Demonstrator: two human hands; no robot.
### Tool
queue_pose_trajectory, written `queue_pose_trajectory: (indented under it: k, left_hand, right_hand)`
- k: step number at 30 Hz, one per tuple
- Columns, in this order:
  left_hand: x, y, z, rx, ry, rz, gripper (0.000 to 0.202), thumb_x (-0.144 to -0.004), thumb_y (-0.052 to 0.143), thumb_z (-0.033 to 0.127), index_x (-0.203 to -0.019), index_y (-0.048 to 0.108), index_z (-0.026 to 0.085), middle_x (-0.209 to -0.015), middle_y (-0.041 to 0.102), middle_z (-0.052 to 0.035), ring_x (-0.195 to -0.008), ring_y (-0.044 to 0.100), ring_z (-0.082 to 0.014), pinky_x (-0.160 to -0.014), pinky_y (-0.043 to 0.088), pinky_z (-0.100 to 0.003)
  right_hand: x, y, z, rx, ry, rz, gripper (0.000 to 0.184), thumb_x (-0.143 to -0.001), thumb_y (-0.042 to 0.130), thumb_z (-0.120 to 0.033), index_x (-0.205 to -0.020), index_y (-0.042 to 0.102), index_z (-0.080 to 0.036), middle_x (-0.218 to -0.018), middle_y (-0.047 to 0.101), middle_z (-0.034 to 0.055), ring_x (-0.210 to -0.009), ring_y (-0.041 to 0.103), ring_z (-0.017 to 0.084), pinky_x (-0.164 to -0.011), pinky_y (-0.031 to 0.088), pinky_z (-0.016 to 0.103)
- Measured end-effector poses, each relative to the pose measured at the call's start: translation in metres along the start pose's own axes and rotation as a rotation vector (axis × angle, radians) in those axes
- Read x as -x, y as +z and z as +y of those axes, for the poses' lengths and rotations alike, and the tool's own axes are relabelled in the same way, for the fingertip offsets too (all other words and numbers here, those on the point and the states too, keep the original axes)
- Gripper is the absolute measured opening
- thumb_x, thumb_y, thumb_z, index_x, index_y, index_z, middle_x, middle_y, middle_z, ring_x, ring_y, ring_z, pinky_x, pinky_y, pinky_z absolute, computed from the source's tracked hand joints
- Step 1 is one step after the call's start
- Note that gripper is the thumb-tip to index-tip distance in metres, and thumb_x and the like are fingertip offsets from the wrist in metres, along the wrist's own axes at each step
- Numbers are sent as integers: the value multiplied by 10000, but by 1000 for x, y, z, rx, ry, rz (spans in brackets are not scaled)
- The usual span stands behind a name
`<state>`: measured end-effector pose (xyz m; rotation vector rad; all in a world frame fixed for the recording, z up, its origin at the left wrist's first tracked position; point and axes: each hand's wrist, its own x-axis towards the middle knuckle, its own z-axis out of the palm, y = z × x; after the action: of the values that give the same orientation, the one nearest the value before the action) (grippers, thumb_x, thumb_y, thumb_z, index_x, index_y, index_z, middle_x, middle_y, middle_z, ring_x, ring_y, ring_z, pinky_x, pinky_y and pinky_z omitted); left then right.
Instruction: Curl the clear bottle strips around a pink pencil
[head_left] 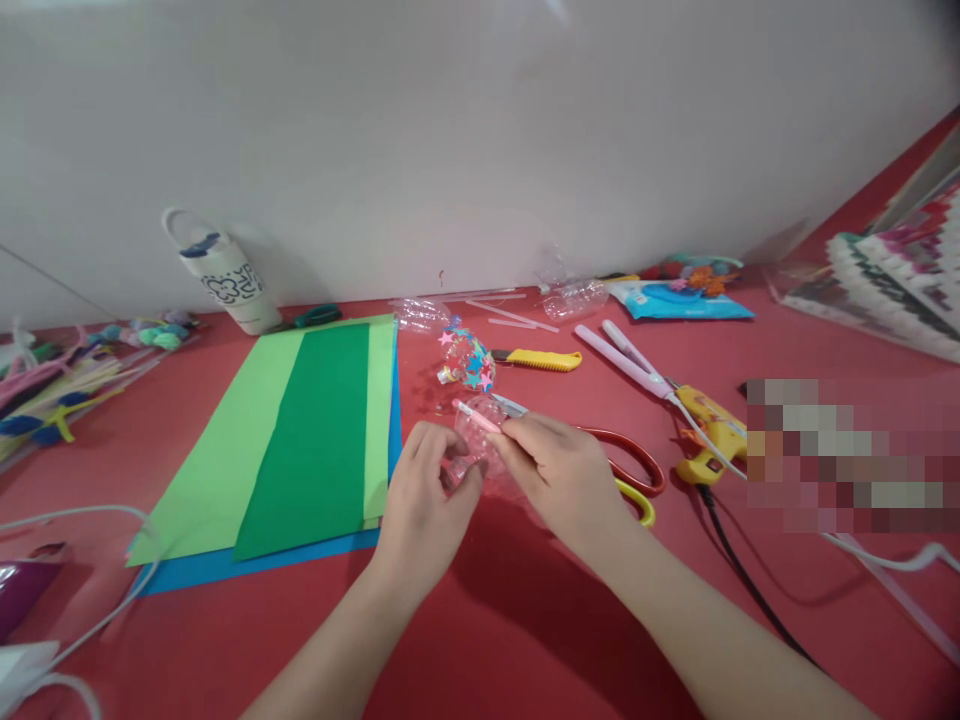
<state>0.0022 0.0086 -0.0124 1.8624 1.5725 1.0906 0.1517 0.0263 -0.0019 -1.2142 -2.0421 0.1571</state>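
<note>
My left hand (426, 490) has its fingers curled around the edge of a clear plastic bottle piece (491, 460). A slim pink pencil (477, 415) is pinched in my right hand (559, 470), lying across that clear piece with its pale end up and to the left. Just beyond my hands sits a clear plastic ball-like piece covered with coloured stars (469, 360). Red-handled scissors (637, 455) lie partly under my right hand, beside a yellow handle loop (637, 500). A yellow utility knife (540, 359) rests farther back.
Green and blue sheets (322, 430) lie to the left, with a white tumbler (229, 280) behind. Clear bottle pieces (574, 298) stand near the wall. A pink flat iron (622, 360), a blue packet (682, 300) and a yellow glue gun (709, 435) with cords occupy the right.
</note>
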Motion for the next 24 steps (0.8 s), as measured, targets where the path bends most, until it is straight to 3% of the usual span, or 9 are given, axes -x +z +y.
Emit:
queue_pose_trajectory:
  k: [3,8,13,18,24]
  left_hand:
    - [0,0,0,7,-1,7,128,-801,541,163,-740,441,215,-809,481,20,-661,476,-116,-607,415,-255]
    - [0,-1,0,-7,-11,-11,124,-810,543,183,-743,443,215,-818,490,16,-661,481,-117,-606,415,-258]
    - [0,-1,0,5,5,6,126,-805,534,164,-739,439,215,-803,482,19,-655,479,-114,-603,418,-252]
    - [0,-1,0,4,13,11,131,-796,542,156,-735,441,213,-802,484,22,-651,479,-110,-588,411,-244]
    - [-1,-1,0,6,41,33,140,-785,545,130,-721,448,208,-783,478,27,-645,474,-106,-581,408,-236]
  right_hand:
    - [0,0,0,25,-35,-12,312,-915,421,-199,-604,439,-196,-578,445,-9,-530,384,126,-524,287,259]
    - [0,-1,-1,-60,37,3,228,-864,497,-157,-642,456,-193,-604,468,-16,-560,427,122,-542,310,239]
    - [0,1,0,19,-37,-2,300,-915,427,-196,-615,429,-194,-582,430,-13,-537,383,127,-533,288,256]
    - [0,-1,-1,-54,27,0,252,-877,486,-161,-631,447,-192,-601,451,-18,-558,414,120,-541,305,234]
    - [1,3,2,55,-84,58,322,-925,421,-208,-605,450,-190,-560,434,-17,-512,374,122,-511,290,248]
